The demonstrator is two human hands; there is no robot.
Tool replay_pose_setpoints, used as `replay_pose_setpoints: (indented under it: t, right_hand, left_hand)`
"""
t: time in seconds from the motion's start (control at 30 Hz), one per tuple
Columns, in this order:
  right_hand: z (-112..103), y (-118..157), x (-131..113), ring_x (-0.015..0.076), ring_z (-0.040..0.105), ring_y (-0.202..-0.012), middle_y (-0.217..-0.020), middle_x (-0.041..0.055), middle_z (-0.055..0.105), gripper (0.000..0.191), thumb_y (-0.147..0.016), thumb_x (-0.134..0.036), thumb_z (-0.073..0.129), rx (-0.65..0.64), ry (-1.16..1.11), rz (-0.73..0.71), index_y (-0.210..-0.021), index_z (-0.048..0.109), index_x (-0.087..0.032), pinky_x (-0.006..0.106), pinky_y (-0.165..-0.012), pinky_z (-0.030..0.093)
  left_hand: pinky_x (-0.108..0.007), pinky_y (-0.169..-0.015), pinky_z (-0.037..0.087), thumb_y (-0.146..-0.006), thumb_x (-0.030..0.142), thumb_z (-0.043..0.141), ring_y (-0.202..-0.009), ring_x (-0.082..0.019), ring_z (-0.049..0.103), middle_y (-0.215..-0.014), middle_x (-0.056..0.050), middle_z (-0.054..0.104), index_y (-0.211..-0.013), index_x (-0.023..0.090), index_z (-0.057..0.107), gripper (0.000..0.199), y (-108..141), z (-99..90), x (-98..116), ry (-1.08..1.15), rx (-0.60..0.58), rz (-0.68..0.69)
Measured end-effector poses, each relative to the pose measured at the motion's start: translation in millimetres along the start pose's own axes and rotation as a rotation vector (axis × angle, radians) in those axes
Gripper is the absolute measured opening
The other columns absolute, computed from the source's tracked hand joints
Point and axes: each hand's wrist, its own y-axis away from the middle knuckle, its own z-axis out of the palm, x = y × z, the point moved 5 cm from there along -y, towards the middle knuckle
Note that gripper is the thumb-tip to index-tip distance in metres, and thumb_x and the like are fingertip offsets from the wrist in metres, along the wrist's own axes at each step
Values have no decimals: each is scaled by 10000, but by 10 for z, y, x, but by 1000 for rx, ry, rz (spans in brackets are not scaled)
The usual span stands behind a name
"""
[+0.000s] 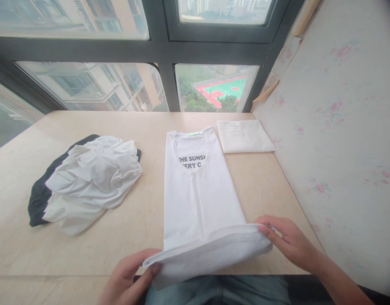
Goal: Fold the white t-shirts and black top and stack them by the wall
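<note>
A white T-shirt [195,199] lies lengthwise in front of me, its sides folded inward and its neckline at the far end. Dark printed letters show inside the neck opening. The near end is lifted and bends over at the table's front edge. My left hand [131,273] pinches the left corner of that end between thumb and fingers. At the right corner, my right hand [285,239] grips the cloth the same way. Between the two hands the raised hem sags slightly.
A crumpled heap of white cloth [99,178] lies on the left over a black cloth [39,203]. Beyond the shirt on the right rests a folded white cloth [246,136]. Flowered wall [347,148] bounds the pale tabletop [150,224] on the right, windows at the back.
</note>
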Motion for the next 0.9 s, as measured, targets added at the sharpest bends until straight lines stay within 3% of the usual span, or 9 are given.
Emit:
replay_pose_setpoints:
  t: [0.1, 0.17, 0.27, 0.33, 0.4, 0.53, 0.9]
  right_hand:
    - [-299, -752, 29, 163, 628, -800, -842, 34, 694, 314, -960, -455, 535, 117, -56, -2, -905, 696, -191, 232, -727, 479]
    - [-373, -1306, 182, 160, 605, -768, -820, 29, 678, 343, -926, -493, 555, 209, -152, 23, -869, 680, -179, 233, -680, 462]
    - [-273, -1955, 561, 150, 567, -658, -779, 24, 675, 374, -910, -496, 504, 260, -155, 178, -943, 691, -174, 238, -575, 417]
    - [-182, -2159, 796, 152, 568, -629, -766, 26, 685, 369, -881, -479, 521, 304, -82, 256, -990, 695, -173, 250, -584, 421]
    - [-119, -2204, 953, 158, 594, -654, -788, 30, 700, 364, -842, -467, 567, 350, -36, 254, -1022, 692, -177, 265, -640, 444]
    - [-71, -2113, 1070, 161, 611, -704, -815, 30, 697, 385, -783, -435, 625, 370, 12, 179, -1055, 692, -171, 287, -707, 465]
    - [-83, -2091, 957, 183, 663, -851, -962, 81, 712, 432, -785, -405, 663, 376, -310, 126, -1129, 669, -144, 311, -761, 529]
  left_hand:
    - [-281, -731, 571, -809, 475, 701, -843, -225, 689, -918, -77, 752, -982, 180, 759, 347, -678, -127, 349, 177, 127, 110]
    - [-253, -637, 518, -835, 497, 646, -748, -189, 642, -844, -63, 721, -1014, 157, 727, 393, -1239, -163, 475, 210, 196, 162]
    - [-242, -575, 445, -835, 487, 580, -639, -159, 574, -721, -27, 662, -1025, 149, 720, 412, -1971, -155, 447, 20, 285, 129]
    - [-253, -595, 436, -796, 438, 606, -635, -164, 566, -700, -17, 650, -1076, 148, 715, 417, -2254, -138, 340, -48, 335, 101]
    - [-262, -629, 439, -776, 403, 616, -658, -170, 579, -721, -14, 660, -1121, 159, 706, 432, -2362, -118, 223, -77, 367, 88]
    - [-268, -709, 447, -789, 413, 612, -713, -164, 603, -815, -16, 685, -1107, 192, 710, 399, -2305, -92, 86, -101, 412, 94]
    - [-253, -729, 489, -853, 499, 582, -776, -159, 640, -870, -52, 706, -1193, 137, 628, 499, -2242, -134, 67, 32, 485, 180]
